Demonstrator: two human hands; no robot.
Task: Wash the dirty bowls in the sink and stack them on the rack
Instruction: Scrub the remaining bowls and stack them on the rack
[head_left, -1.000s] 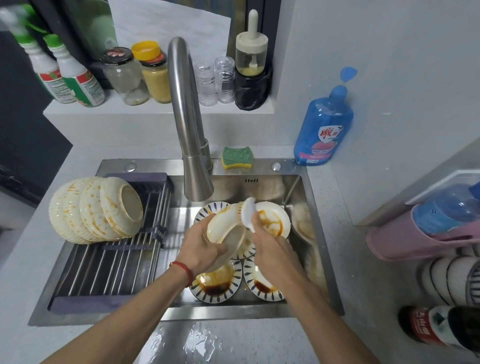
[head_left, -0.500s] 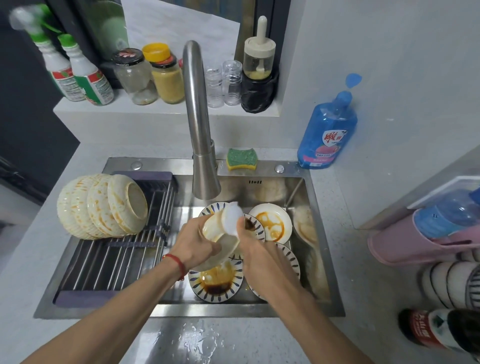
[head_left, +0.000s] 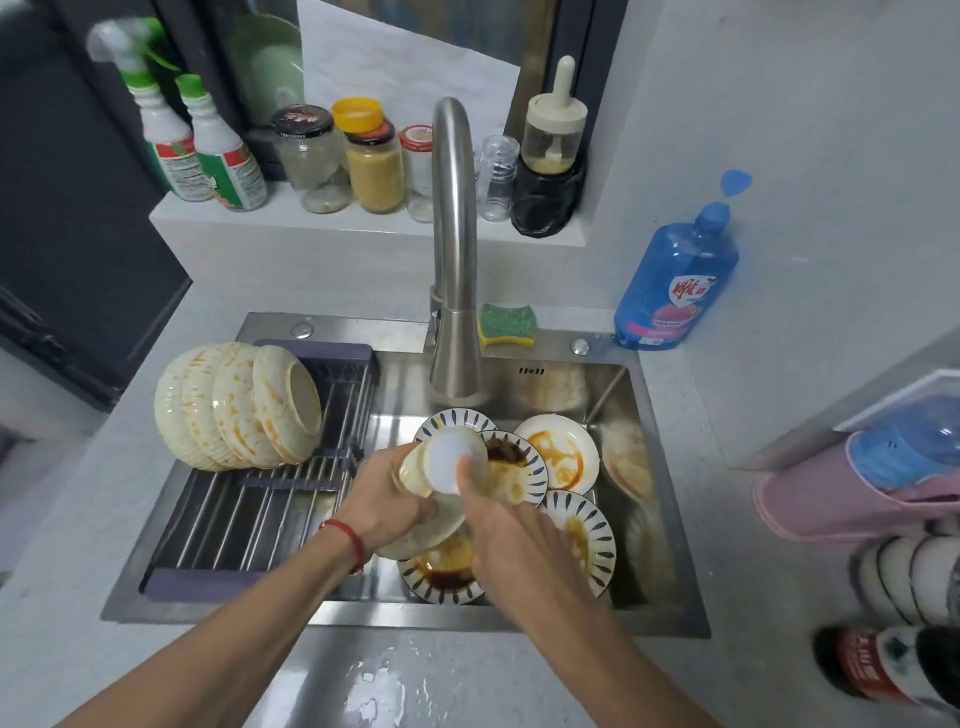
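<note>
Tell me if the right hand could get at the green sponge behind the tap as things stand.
Probably not yet: the right hand grips a white pad. The way past the tap to the sponge looks free.

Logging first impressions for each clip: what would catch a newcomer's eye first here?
Two hands meet over the sink: the left hand grips a cream bowl while the right hand presses a white pad against it. Beneath them lie sauce-smeared plates, and on the rack to the left a row of bowls leans on edge.
</note>
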